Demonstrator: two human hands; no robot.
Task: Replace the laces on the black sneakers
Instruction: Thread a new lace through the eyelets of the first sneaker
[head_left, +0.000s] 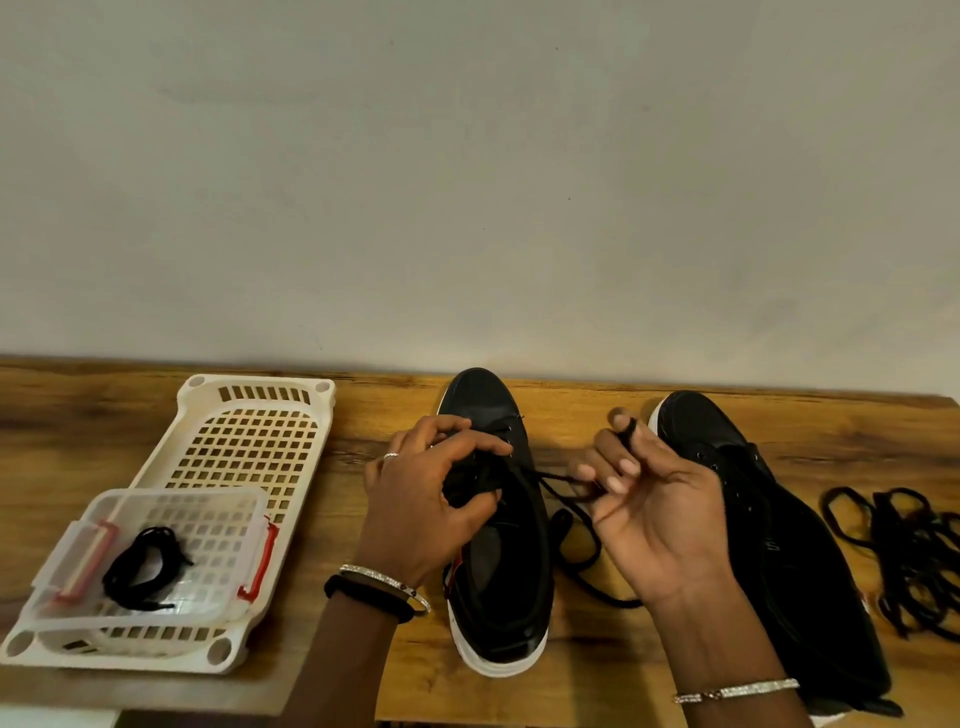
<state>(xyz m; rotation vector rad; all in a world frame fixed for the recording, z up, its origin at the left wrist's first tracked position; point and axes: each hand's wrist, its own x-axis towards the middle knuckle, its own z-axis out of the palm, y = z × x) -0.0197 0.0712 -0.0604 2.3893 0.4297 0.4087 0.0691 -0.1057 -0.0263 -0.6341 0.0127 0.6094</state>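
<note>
The left hand (431, 499) pinches the lace (558, 479) at the middle sneaker (504, 587); the right hand (660, 525), gripping its end, partly hides the second sneaker (789, 535). Beside: loose laces (909, 551), basket (254, 382), boxed laces (145, 566).

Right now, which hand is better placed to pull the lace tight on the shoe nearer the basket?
Probably the right hand: the black lace is looped over its finger and runs from the sneaker. The left hand pinches the lace at the eyelets, steadying that sneaker.
</note>
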